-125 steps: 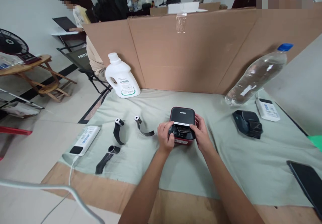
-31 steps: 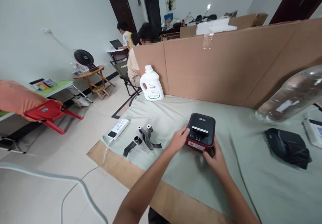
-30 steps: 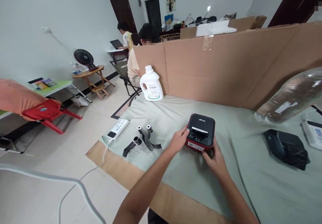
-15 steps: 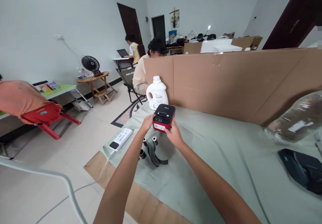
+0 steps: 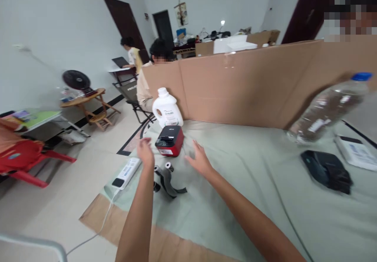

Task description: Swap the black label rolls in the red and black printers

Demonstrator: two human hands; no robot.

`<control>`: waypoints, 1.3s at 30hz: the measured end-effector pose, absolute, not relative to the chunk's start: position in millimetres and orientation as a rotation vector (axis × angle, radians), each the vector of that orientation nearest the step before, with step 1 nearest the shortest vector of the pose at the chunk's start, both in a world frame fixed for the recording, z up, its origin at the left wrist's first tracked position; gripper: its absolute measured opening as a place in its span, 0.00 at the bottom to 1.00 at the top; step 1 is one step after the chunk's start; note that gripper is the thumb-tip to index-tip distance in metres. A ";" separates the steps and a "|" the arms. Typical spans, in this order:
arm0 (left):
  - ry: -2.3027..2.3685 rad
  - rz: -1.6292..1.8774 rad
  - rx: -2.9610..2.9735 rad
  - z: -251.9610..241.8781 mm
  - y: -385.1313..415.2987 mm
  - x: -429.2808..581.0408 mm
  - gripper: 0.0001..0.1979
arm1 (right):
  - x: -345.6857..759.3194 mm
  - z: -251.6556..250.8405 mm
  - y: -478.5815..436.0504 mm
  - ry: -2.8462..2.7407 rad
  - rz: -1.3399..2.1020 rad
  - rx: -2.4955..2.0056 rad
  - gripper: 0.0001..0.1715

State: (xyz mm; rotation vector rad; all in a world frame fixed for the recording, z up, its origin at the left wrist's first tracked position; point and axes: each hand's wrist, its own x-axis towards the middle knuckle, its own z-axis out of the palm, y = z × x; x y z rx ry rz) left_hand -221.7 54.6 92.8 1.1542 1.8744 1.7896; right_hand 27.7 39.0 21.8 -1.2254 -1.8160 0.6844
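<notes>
A small red and black label printer (image 5: 170,140) sits on the pale green cloth (image 5: 235,183) close to a white detergent jug (image 5: 166,108). My left hand (image 5: 145,151) hovers just left of the printer, fingers loosely curled, holding nothing. My right hand (image 5: 197,158) hangs to the printer's right with fingers spread, also holding nothing. Neither hand touches the printer. Black strips on small rolls (image 5: 165,175) lie on the cloth just below my left hand.
A white power strip (image 5: 126,172) lies at the cloth's left edge with its cable running to the floor. A cardboard wall (image 5: 250,85) backs the table. A tilted clear bottle (image 5: 326,109), a black device (image 5: 325,170) and a white box (image 5: 355,152) are at right. People sit behind.
Both hands carried the printer from the middle of the cloth to the far left near the jug, set it down and let go. The view swung left.
</notes>
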 end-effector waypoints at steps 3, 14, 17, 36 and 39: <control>1.849 2.314 1.018 102.0 24.2 -181.9 0.10 | 165.8 31.7 0.3 -1.717 0.244 -1.405 0.38; 1.150 0.164 2.624 8.6 -84.0 33.2 0.30 | 435.7 61.3 -57.6 -1.166 0.098 -2.663 0.54; 1.150 0.172 2.641 3.2 -89.3 24.0 0.31 | 418.7 63.3 -53.6 -1.126 0.115 -2.669 0.52; 1.360 0.914 2.203 14.8 -95.2 -6.2 0.13 | 125.2 33.8 -44.8 -1.236 0.163 -2.008 0.54; 1.381 1.056 2.081 19.1 -91.9 -7.8 0.13 | 123.2 29.0 -51.0 -1.211 0.145 -2.004 0.58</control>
